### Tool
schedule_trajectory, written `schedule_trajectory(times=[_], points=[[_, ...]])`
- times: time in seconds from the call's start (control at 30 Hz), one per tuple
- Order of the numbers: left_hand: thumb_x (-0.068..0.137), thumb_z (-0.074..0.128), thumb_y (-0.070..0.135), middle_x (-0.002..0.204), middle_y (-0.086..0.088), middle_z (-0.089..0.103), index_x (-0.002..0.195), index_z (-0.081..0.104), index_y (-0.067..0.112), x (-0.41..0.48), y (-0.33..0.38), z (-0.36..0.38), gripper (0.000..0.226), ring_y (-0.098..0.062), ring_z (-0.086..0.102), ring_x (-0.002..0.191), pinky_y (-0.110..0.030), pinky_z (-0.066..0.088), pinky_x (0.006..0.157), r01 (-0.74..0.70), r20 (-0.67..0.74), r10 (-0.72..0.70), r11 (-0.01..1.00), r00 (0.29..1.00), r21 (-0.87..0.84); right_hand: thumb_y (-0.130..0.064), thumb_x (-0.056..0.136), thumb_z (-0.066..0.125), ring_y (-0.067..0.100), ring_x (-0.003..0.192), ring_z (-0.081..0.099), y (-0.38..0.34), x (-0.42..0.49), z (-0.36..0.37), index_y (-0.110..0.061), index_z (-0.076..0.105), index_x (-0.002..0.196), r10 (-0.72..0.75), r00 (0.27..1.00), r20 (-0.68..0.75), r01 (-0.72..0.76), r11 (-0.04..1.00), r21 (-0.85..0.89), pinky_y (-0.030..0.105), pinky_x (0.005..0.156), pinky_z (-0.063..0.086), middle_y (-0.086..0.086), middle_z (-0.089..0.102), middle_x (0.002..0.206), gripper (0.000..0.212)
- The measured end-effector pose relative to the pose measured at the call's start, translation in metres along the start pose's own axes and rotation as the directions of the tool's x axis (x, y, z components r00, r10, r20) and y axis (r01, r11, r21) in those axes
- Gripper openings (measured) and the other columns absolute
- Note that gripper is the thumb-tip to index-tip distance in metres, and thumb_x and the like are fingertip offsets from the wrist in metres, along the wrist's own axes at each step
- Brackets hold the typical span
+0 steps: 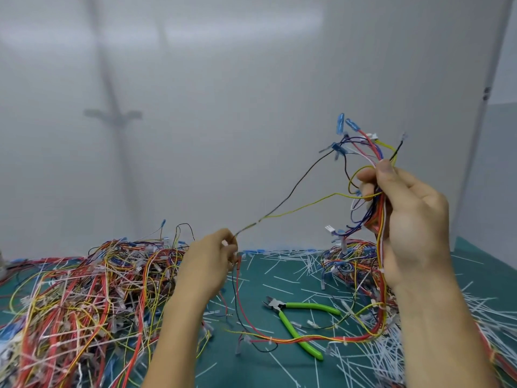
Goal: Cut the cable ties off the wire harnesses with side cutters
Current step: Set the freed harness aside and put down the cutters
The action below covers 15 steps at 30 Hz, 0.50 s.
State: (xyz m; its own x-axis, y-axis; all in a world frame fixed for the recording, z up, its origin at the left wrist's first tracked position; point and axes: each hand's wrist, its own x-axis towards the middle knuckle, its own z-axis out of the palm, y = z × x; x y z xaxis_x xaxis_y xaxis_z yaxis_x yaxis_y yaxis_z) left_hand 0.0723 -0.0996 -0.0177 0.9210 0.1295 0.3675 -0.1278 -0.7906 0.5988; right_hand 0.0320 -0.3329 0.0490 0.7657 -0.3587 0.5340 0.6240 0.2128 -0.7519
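Low in the frame, the green-handled side cutters lie idle on the green worktop amid many snipped cable ties. A large pile of harnesses at lower left looks mostly still tied, so plenty seems left. Higher, the left hand pinches stray wires with fingers together; the right hand is clamped on a raised wire harness at right.

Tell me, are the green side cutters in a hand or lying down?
Lying down: the side cutters rest on the green mat, handles spread, between both hands, untouched.
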Motion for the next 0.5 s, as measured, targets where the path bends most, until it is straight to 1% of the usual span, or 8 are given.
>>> schedule_trajectory(times=[0.07,0.1,0.17,0.23,0.3,0.37,0.43,0.5], points=[[0.1,0.045,0.03,0.079,0.007,0.069,0.091,0.049,0.029,0.0,0.001,-0.002,0.01,-0.025,0.064,0.074,-0.039,0.053,0.069,-0.044,-0.085,0.058,0.986,0.995,0.159,-0.028,0.1,0.056,0.004,0.06,0.052,0.0,0.0,0.001,-0.018,0.073,0.069,0.014,1.0,0.009,-0.014,1.0,0.001,0.012,0.048,0.038,-0.007,0.061,0.064,0.037],[0.101,0.041,0.033,0.079,0.008,0.069,0.093,0.043,0.032,0.0,0.002,-0.003,0.009,-0.025,0.063,0.073,-0.039,0.053,0.068,-0.069,-0.105,0.09,0.979,0.99,0.194,-0.028,0.099,0.056,0.002,0.059,0.053,0.001,0.0,0.001,-0.018,0.073,0.069,0.028,0.999,0.017,-0.028,1.0,0.006,0.012,0.048,0.038,-0.007,0.062,0.064,0.036],[0.103,0.037,0.036,0.082,0.011,0.07,0.093,0.037,0.035,-0.002,0.004,-0.006,0.01,-0.023,0.063,0.069,-0.038,0.052,0.063,-0.137,-0.104,0.162,0.968,0.981,0.209,-0.026,0.099,0.057,0.001,0.059,0.054,0.002,-0.001,0.003,-0.017,0.073,0.067,0.063,0.997,0.05,-0.064,0.998,0.015,0.011,0.05,0.041,-0.007,0.065,0.065,0.037],[0.103,0.039,0.038,0.09,0.011,0.067,0.095,0.042,0.036,-0.003,0.011,-0.009,0.009,-0.021,0.061,0.073,-0.036,0.05,0.061,-0.211,-0.131,0.244,0.952,0.961,0.222,-0.026,0.098,0.057,0.002,0.059,0.052,0.005,-0.002,0.005,-0.019,0.075,0.065,0.095,0.99,0.105,-0.096,0.995,0.002,0.013,0.053,0.042,-0.004,0.065,0.068,0.038],[0.102,0.046,0.032,0.097,0.009,0.065,0.095,0.056,0.03,-0.006,0.021,-0.01,0.012,-0.021,0.06,0.084,-0.039,0.05,0.071,-0.302,-0.157,0.317,0.947,0.935,0.108,-0.03,0.096,0.058,0.004,0.061,0.051,0.007,-0.002,0.007,-0.021,0.076,0.067,0.132,0.978,0.16,-0.128,0.991,-0.035,0.014,0.053,0.04,-0.002,0.063,0.07,0.036],[0.101,0.049,0.023,0.095,0.007,0.07,0.094,0.065,0.019,-0.009,0.033,-0.011,0.018,-0.015,0.064,0.089,-0.035,0.049,0.081,-0.364,-0.142,0.346,0.923,0.927,-0.122,-0.034,0.094,0.059,0.003,0.061,0.053,0.008,-0.003,0.008,-0.022,0.077,0.071,0.164,0.966,0.2,-0.16,0.987,-0.034,0.012,0.051,0.041,-0.004,0.064,0.069,0.032],[0.103,0.046,0.017,0.09,0.006,0.074,0.097,0.066,0.014,-0.016,0.045,-0.013,0.02,-0.009,0.069,0.086,-0.028,0.051,0.082,-0.332,-0.017,0.345,0.889,0.939,-0.315,-0.038,0.09,0.059,0.003,0.063,0.057,0.009,-0.004,0.009,-0.022,0.079,0.076,0.174,0.958,0.23,-0.18,0.984,0.002,0.012,0.051,0.043,-0.004,0.066,0.072,0.029],[0.102,0.047,0.008,0.095,0.001,0.075,0.105,0.065,0.014,-0.023,0.056,-0.015,0.019,-0.011,0.071,0.089,-0.023,0.052,0.085,-0.245,0.198,0.369,0.852,0.908,-0.463,-0.04,0.09,0.057,0.004,0.066,0.057,0.009,-0.004,0.009,-0.024,0.08,0.082,0.17,0.95,0.262,-0.18,0.984,0.013,0.015,0.052,0.041,-0.003,0.069,0.076,0.029]])
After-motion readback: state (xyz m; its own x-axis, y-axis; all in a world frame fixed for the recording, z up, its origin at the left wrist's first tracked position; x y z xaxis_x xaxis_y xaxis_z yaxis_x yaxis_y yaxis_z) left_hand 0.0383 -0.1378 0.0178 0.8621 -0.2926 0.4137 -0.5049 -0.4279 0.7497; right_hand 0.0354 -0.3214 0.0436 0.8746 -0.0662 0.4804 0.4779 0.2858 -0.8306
